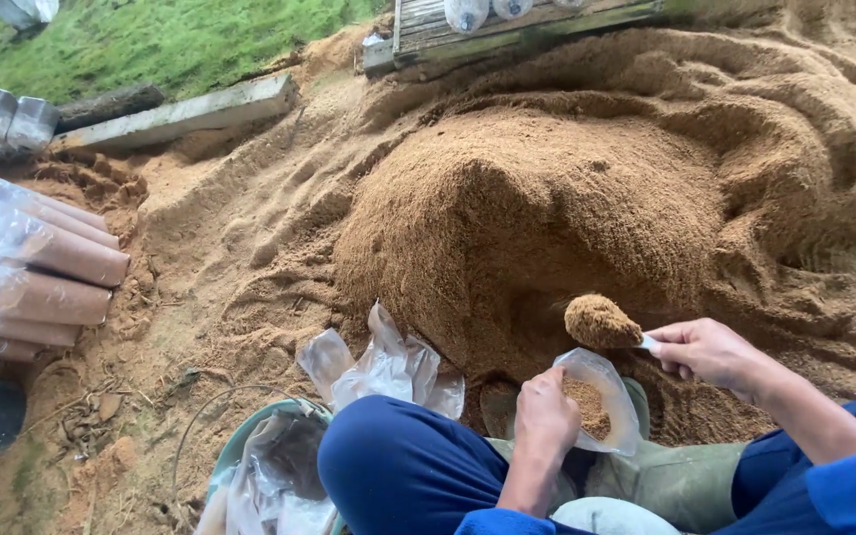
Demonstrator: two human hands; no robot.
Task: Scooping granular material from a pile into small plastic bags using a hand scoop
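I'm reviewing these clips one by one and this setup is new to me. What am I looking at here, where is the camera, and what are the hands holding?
There is no machine: a person works with bare hands, and the one camera sits on their head, looking down past their blue-clad knees. The left hand holds open a clear plastic bag, partly filled with brown sawdust-like material. The right hand holds a scoop heaped with the same material just above the bag. In front rises a big pile of it. Filled bags lie stacked at the left, and empty bags sit near the knee.

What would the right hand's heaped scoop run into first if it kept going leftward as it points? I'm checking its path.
Probably the big sawdust mound just beyond the scoop held by the right hand; depth is unclear.
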